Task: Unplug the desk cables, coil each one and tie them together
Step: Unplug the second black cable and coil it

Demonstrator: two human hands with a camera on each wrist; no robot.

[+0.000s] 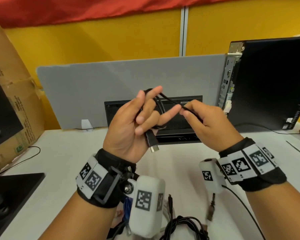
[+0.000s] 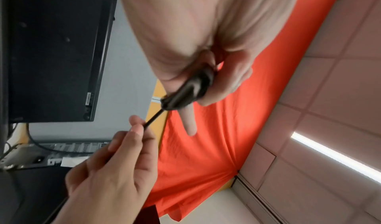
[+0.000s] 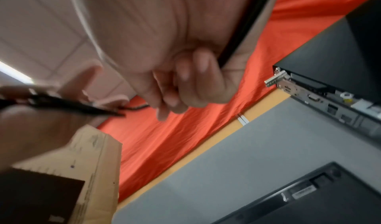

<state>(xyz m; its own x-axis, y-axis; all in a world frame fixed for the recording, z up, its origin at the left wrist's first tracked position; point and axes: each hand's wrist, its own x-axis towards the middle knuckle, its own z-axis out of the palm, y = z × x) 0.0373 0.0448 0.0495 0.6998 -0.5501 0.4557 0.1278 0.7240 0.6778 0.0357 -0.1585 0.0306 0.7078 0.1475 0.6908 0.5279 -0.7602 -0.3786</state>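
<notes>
Grey partition [image 1: 128,80], black monitor [image 1: 177,129] stand behind both hands.

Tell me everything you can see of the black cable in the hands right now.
The black cable is thin, with a dull rubbery-looking sheath. Several loops are wound around the fingers of the raised left hand. One end hangs below that palm: a black moulded plug with a flat metal tip, pointing down toward the desk. A taut strand runs from the loops to the right hand, which pinches it between thumb and fingertips. The whole cable is held above the desk; its other end is not visible.
</notes>
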